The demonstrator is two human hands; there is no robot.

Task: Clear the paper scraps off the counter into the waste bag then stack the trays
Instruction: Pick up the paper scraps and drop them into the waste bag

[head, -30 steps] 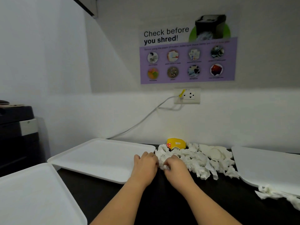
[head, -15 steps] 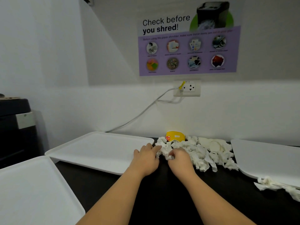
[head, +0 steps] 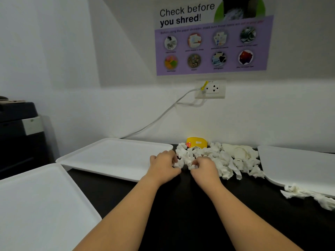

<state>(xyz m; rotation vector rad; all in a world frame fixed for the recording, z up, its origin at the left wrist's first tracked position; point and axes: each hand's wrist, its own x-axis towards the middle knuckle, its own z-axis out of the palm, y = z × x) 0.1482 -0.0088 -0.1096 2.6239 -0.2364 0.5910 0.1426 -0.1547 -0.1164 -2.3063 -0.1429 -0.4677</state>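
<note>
A heap of crumpled white paper scraps [head: 224,161] lies on the black counter [head: 190,211] against the back wall. My left hand [head: 164,166] and my right hand [head: 204,168] sit at the heap's near left end, fingers curled around scraps. Three white trays are laid out: one behind my left hand [head: 112,156], one at the near left [head: 39,203], one at the right [head: 297,165]. More scraps [head: 308,195] trail off the right tray's front edge. No waste bag is in view.
A yellow object [head: 196,142] with a red spot stands behind the heap by the wall. A grey cable [head: 159,115] runs from the wall socket [head: 211,88] down behind the middle tray. A dark machine [head: 20,134] stands at far left.
Both hands have stayed at the heap's left end, gathering scraps; the fingers have curled tighter. The camera has tilted down a little and come closer.
</note>
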